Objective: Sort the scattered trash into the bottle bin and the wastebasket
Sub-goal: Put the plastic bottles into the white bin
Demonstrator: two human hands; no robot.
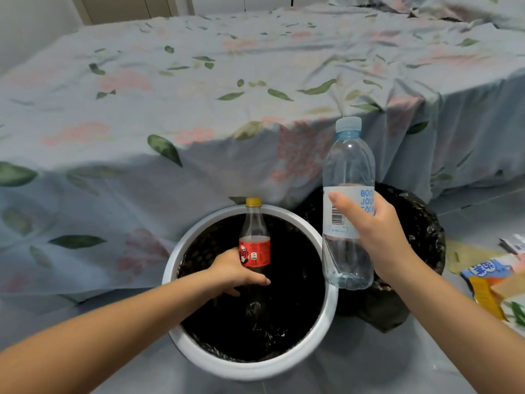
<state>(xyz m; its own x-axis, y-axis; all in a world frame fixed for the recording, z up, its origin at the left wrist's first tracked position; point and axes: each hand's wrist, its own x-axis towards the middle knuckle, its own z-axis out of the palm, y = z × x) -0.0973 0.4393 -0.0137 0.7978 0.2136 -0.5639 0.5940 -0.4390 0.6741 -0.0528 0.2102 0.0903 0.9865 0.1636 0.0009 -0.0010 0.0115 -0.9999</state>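
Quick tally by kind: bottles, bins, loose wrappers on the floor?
Bottles: 2, cola bottle in left hand, water bottle in right hand
Bins: 2, white bin, black-bagged bin
Wrappers: a pile at right edge, count unclear
Total: 4 plus the wrappers

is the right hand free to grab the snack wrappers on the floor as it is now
Probably not yet: the right hand grips a clear water bottle. The snack wrappers lie unobstructed on the floor beside it, so the way opens once the bottle is dropped.
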